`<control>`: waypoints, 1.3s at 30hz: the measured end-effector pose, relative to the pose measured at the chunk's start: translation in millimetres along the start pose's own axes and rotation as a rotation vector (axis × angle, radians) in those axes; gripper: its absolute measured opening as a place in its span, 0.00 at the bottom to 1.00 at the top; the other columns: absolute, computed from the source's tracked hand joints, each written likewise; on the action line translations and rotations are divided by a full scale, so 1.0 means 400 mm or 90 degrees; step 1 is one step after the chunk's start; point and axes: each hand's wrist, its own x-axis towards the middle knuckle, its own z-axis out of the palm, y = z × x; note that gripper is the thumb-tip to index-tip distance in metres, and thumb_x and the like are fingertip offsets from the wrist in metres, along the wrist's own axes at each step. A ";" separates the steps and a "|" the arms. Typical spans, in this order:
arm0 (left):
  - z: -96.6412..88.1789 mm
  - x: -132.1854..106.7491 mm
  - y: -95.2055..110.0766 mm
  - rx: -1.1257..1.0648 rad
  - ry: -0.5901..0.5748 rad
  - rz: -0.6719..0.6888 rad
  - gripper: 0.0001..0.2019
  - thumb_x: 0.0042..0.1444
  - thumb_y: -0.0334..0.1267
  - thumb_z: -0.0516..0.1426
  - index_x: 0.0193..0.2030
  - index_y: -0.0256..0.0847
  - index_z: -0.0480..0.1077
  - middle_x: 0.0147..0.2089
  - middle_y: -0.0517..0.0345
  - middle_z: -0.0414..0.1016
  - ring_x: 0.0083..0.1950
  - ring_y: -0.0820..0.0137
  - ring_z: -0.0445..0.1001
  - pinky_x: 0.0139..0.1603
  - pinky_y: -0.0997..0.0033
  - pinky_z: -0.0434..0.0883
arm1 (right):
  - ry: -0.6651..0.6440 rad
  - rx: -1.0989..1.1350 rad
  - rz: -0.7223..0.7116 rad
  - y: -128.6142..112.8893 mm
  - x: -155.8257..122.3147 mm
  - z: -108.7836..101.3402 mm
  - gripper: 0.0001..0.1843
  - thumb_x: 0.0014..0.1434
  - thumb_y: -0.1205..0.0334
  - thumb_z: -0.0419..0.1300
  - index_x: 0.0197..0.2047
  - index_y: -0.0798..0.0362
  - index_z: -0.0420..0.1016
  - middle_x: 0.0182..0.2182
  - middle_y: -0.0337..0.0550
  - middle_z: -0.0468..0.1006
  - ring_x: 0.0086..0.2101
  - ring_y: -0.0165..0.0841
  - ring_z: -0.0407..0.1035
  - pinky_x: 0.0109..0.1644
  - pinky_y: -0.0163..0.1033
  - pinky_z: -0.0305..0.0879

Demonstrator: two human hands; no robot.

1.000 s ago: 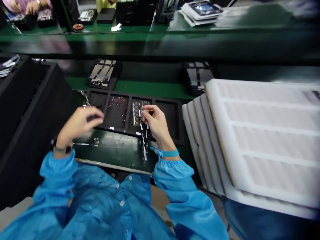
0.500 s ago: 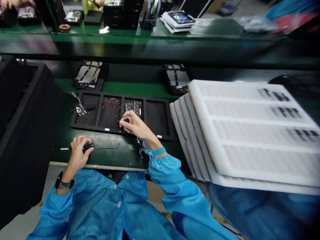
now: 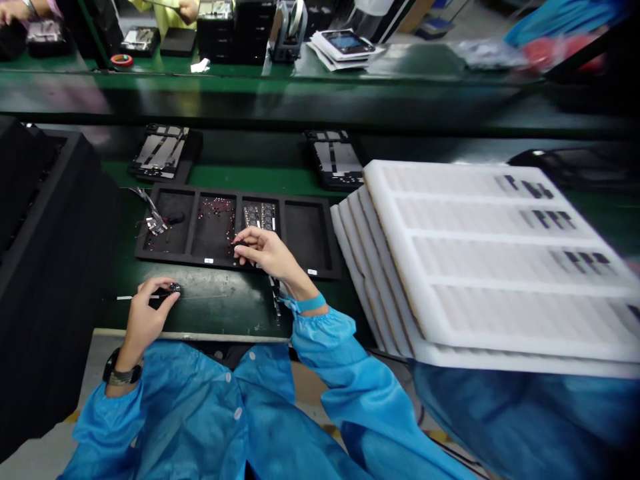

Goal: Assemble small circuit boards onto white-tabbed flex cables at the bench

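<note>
My left hand [image 3: 147,308] pinches a small black part [image 3: 174,288] with shiny metal bits between thumb and fingertips, low over the green bench. Under that hand lies a thin rod with a white end [image 3: 124,298]. Above the front edge of a black foam tray [image 3: 175,259], my right hand [image 3: 267,255] has thumb and fingers closed on a small dark piece [image 3: 240,245], too small to name. Tiny red and black parts [image 3: 217,208] lie scattered in a tray compartment beyond it. Small circuit boards [image 3: 260,215] sit in the compartment behind my right hand, which partly covers them.
Wires with a connector [image 3: 156,220] lie over the tray's left compartment. A stack of white foam trays [image 3: 425,267] stands right, a tall black foam stack [image 3: 55,280] left. Two device assemblies [image 3: 163,150] [image 3: 335,157] lie behind. Another person's hand [image 3: 189,10] shows across the bench.
The whole view has shifted slightly. My right hand has moved a little left and nearer to me over the tray, fingers still closed. My left hand keeps its black part.
</note>
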 end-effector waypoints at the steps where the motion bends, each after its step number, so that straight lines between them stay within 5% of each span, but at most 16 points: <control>1: -0.002 0.003 0.008 -0.013 0.004 -0.004 0.13 0.60 0.46 0.64 0.48 0.45 0.77 0.46 0.52 0.82 0.50 0.57 0.79 0.58 0.55 0.73 | 0.001 0.004 0.004 -0.001 -0.001 0.001 0.20 0.56 0.50 0.74 0.40 0.52 0.72 0.29 0.39 0.80 0.26 0.30 0.74 0.28 0.35 0.66; 11: -0.050 0.033 0.192 -0.183 0.015 -0.038 0.19 0.55 0.42 0.70 0.53 0.44 0.80 0.39 0.58 0.80 0.42 0.65 0.79 0.47 0.67 0.75 | -0.065 -0.040 -0.050 -0.008 -0.007 0.014 0.15 0.66 0.48 0.66 0.44 0.52 0.75 0.34 0.42 0.80 0.32 0.31 0.72 0.37 0.38 0.70; 16: -0.040 0.051 0.268 -0.297 -0.037 -0.089 0.15 0.52 0.39 0.72 0.46 0.41 0.82 0.33 0.58 0.79 0.33 0.70 0.76 0.37 0.71 0.73 | -0.063 -0.089 -0.078 -0.012 -0.012 0.023 0.20 0.68 0.43 0.64 0.43 0.53 0.77 0.34 0.43 0.80 0.35 0.33 0.73 0.41 0.39 0.70; 24: 0.046 0.074 0.261 -0.505 -0.124 -0.209 0.20 0.47 0.39 0.72 0.47 0.37 0.77 0.26 0.62 0.76 0.25 0.71 0.73 0.22 0.75 0.67 | -0.099 -0.147 -0.112 -0.029 -0.024 0.028 0.21 0.72 0.42 0.60 0.43 0.53 0.79 0.36 0.44 0.80 0.38 0.36 0.73 0.47 0.42 0.68; 28: 0.081 0.078 0.247 -0.475 -0.101 -0.214 0.17 0.48 0.39 0.70 0.45 0.37 0.80 0.27 0.59 0.77 0.22 0.74 0.70 0.19 0.77 0.59 | -0.140 -0.162 -0.088 -0.034 -0.035 0.033 0.20 0.74 0.43 0.56 0.48 0.52 0.77 0.38 0.43 0.79 0.40 0.36 0.72 0.50 0.42 0.68; 32: 0.123 0.087 0.232 -0.424 -0.087 -0.210 0.11 0.47 0.40 0.69 0.36 0.36 0.81 0.24 0.59 0.75 0.21 0.76 0.67 0.19 0.76 0.55 | -0.134 -0.162 -0.095 -0.034 -0.041 0.041 0.17 0.76 0.46 0.54 0.44 0.51 0.72 0.35 0.41 0.77 0.38 0.35 0.71 0.48 0.42 0.67; 39: 0.169 0.100 0.229 -0.426 -0.101 -0.232 0.17 0.49 0.50 0.70 0.33 0.37 0.79 0.21 0.61 0.71 0.21 0.76 0.65 0.20 0.76 0.53 | -0.106 -0.216 -0.120 -0.033 -0.044 0.056 0.11 0.75 0.53 0.55 0.42 0.51 0.70 0.35 0.41 0.76 0.37 0.35 0.70 0.45 0.40 0.66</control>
